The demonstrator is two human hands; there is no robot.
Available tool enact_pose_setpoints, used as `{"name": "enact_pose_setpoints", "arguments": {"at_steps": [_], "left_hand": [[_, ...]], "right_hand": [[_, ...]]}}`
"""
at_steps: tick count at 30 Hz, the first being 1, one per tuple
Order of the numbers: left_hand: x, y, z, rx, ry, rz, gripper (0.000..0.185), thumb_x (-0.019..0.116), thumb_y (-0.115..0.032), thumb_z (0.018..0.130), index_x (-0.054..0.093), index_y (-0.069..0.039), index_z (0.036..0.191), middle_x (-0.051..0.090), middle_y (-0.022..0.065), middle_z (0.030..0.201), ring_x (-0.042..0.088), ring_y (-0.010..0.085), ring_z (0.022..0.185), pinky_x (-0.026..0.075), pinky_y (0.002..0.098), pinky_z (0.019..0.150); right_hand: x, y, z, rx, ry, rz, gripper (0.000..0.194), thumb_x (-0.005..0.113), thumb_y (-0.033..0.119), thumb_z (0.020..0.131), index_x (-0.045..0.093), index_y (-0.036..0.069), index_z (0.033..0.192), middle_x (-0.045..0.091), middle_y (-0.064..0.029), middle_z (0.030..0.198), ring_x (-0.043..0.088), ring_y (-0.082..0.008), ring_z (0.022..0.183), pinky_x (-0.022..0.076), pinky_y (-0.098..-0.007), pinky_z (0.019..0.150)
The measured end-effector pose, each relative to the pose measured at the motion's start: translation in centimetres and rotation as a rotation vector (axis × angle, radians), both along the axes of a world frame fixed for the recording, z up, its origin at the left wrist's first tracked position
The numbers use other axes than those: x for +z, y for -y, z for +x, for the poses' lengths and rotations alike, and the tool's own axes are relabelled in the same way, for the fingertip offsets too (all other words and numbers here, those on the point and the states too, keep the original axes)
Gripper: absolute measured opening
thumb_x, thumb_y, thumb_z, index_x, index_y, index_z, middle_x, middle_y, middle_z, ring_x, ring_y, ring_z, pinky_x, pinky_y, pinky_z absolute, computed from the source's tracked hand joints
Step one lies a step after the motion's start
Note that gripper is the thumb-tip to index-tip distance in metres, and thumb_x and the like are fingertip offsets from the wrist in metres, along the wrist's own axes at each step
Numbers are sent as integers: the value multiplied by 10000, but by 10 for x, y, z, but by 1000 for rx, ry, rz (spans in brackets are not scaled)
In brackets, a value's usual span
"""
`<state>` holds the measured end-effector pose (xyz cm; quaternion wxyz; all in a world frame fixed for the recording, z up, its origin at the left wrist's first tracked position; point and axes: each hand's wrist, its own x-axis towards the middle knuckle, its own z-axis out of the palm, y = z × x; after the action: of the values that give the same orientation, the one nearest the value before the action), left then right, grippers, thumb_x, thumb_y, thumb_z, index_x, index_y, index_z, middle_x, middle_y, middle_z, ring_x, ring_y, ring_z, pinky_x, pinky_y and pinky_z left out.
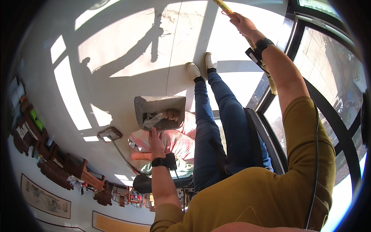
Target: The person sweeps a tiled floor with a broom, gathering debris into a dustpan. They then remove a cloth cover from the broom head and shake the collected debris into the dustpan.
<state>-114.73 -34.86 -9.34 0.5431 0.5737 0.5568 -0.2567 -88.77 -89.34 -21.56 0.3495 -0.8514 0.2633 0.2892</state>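
Observation:
My left hand (156, 142) grips the near rim of a grey plastic bin-like container (160, 101), perhaps a deep dustpan. Inside it lie a crumpled piece of clear plastic (153, 119) and some brownish waste (171, 114). With my arm stretched out, my right hand (243, 25) is closed around a yellow bamboo-like pole (223, 6) that has a red cord tied to it. The pole's far end runs past the top edge of the picture; its near end passes beneath my forearm. Fine debris (174, 16) is scattered on the pale tiled floor (127, 52).
Beside my right arm stands a dark-framed glass door (295, 37). Pink checked cloth (174, 139) is heaped under the container. A mop (110, 134) lies to the left, with wooden furniture (58, 171) beyond it. My shoes (193, 69) are on the floor ahead.

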Motion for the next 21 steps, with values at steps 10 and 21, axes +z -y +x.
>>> {"name": "enact_pose_setpoints", "arguments": {"at_steps": [10, 21], "left_hand": [[2, 16, -5, 78, -27, 78, 229, 550, -297, 944, 581, -95, 1048, 612, -4, 931, 561, 96, 883, 455, 256, 770], [3, 18, -9, 128, -50, 46, 384, 547, -366, 933, 536, -40, 1135, 561, 55, 1061, 536, 157, 985, 466, 311, 860]], "right_hand": [[-33, -80, -12, 110, -231, 91, 357, 528, 299, 915, 528, 135, 1232, 596, -52, 762, 566, -157, 619, 480, -327, 562], [83, -32, -69, 579, -83, -114, 513, 593, 261, 893, 414, 165, 1364, 662, -127, 961, 646, -266, 869, 505, -366, 775]]}}
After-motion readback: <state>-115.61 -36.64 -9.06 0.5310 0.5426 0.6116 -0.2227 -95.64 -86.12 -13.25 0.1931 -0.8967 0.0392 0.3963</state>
